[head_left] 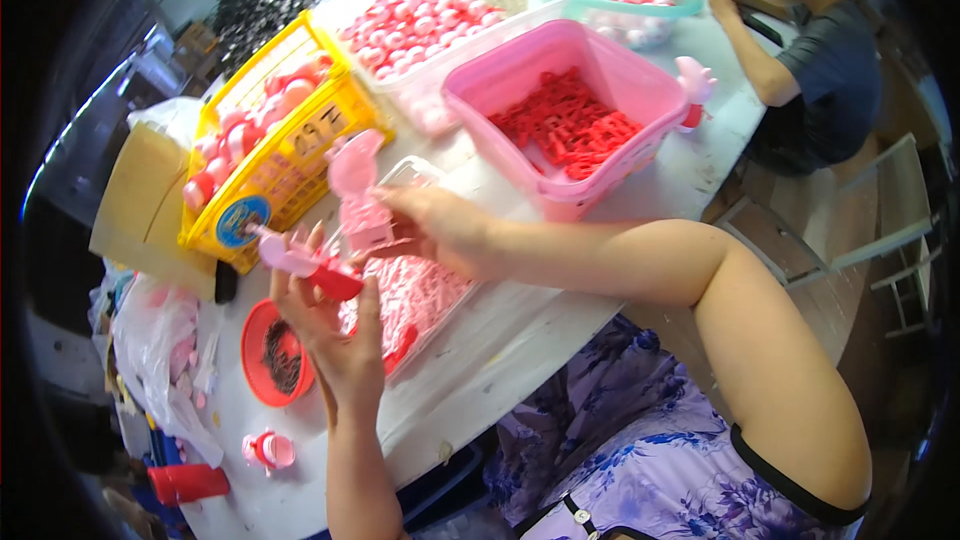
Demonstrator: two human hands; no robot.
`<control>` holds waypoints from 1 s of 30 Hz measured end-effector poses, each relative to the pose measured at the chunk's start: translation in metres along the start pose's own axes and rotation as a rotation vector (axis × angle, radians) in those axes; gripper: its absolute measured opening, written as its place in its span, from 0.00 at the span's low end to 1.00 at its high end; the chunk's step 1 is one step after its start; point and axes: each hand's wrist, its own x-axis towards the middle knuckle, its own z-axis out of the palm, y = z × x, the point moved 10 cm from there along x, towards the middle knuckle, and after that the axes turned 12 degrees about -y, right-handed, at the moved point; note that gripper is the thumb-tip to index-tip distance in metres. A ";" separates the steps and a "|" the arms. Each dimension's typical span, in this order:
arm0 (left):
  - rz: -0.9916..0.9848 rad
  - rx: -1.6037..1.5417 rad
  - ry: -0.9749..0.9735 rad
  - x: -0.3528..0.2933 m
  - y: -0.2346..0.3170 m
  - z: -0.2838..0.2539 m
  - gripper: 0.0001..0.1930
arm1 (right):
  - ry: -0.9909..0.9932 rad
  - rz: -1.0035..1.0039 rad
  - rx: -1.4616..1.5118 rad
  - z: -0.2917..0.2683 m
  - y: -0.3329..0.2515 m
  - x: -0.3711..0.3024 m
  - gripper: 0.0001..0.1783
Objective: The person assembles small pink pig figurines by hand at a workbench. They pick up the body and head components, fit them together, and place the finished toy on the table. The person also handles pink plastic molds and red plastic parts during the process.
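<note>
My left hand (pixel 345 355) is raised over the table, fingers closed round a pink-and-red plastic toy part (pixel 318 268). Close beside it, my right hand (pixel 440 225) grips a pink plastic shell half (pixel 356 185) that stands upright from the fingers. The two pieces are apart by a small gap. Under both hands lies a shallow tray with many small pale-pink strips (pixel 425 295) and a few red ones. Left of that tray, a red bowl (pixel 255 370) contains dark, thin metal pieces, too small to name.
A yellow basket (pixel 270 175) of pink-and-red parts stands far left, beside a bin of pink-and-white balls (pixel 425 25). A pink tub (pixel 590 195) with red pieces sits ahead. A red cup (pixel 190 483) lies near left. Another person (pixel 825 70) sits at far right.
</note>
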 end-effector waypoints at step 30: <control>0.006 -0.014 0.046 0.000 -0.006 -0.005 0.35 | -0.304 -0.072 -0.287 0.032 -0.002 0.000 0.30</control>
